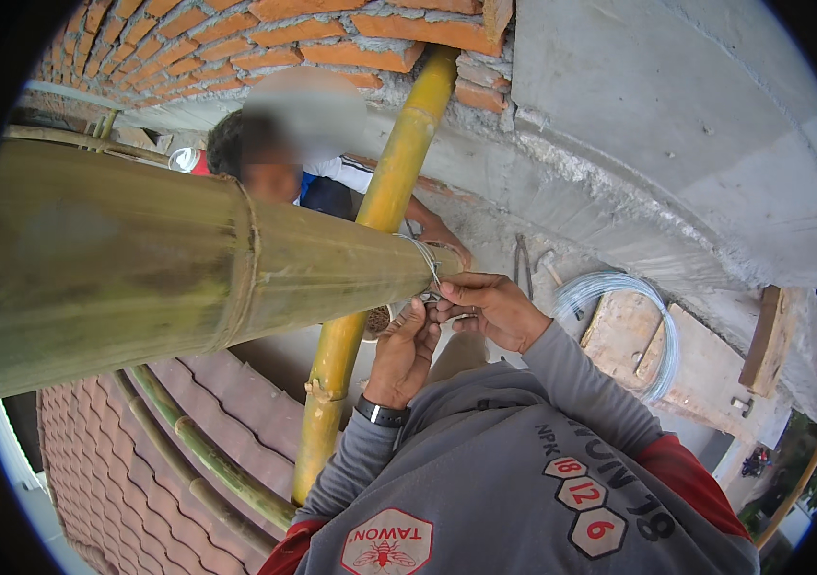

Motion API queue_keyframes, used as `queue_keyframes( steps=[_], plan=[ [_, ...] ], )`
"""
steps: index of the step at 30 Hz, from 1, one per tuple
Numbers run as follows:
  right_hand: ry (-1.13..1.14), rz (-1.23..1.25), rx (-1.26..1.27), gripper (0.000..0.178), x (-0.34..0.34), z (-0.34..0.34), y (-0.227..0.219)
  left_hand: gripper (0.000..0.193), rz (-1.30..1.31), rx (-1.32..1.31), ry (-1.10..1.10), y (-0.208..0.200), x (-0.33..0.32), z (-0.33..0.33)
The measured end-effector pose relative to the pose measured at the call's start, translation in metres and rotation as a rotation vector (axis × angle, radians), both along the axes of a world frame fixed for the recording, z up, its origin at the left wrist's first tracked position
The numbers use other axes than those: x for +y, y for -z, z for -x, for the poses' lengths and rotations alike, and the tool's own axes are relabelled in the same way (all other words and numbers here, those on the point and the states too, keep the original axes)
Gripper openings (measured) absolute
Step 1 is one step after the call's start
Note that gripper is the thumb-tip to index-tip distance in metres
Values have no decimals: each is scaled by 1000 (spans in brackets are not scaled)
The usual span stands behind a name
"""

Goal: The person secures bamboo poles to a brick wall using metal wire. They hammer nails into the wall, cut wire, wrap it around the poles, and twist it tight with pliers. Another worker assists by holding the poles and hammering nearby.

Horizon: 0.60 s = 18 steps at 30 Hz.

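Observation:
A thick green bamboo pole (332, 259) runs from the left and crosses a yellow bamboo pole (399, 172) near its narrow end. Thin metal wire (428, 255) loops around the green pole close to that end. Just below the loop, my right hand (495, 309) pinches the wire between thumb and fingers. My left hand (403, 353), with a dark band on its wrist, is closed on the wire's lower part, fingertips almost meeting the right ones. A co-worker's hand (439, 235) rests by the pole's end, on its far side.
A co-worker (332, 187) crouches behind the poles, beside a brick wall (265, 38). Coiled wire (665, 355) lies on boards at right, near a hammer (549, 268) and a wood block (768, 340). Roof tiles (130, 470) and thinner bamboo poles (207, 450) lie lower left.

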State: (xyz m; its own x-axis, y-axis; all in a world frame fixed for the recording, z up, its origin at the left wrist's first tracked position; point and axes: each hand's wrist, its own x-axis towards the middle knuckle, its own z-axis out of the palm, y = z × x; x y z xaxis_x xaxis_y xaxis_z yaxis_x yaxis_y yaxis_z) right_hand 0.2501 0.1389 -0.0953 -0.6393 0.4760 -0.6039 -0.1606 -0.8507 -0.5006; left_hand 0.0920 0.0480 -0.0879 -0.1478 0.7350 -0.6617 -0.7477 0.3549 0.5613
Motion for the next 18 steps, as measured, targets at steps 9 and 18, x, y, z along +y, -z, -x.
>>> queue_keyframes(
  steps=[9, 18],
  plan=[
    [-355, -402, -174, 27, 37, 1, 11, 27, 39, 15, 19, 19, -3, 2],
    [-259, -46, -93, 28, 33, 9, 21, 21, -81, -126, -21, 25, -2, -1]
  ],
)
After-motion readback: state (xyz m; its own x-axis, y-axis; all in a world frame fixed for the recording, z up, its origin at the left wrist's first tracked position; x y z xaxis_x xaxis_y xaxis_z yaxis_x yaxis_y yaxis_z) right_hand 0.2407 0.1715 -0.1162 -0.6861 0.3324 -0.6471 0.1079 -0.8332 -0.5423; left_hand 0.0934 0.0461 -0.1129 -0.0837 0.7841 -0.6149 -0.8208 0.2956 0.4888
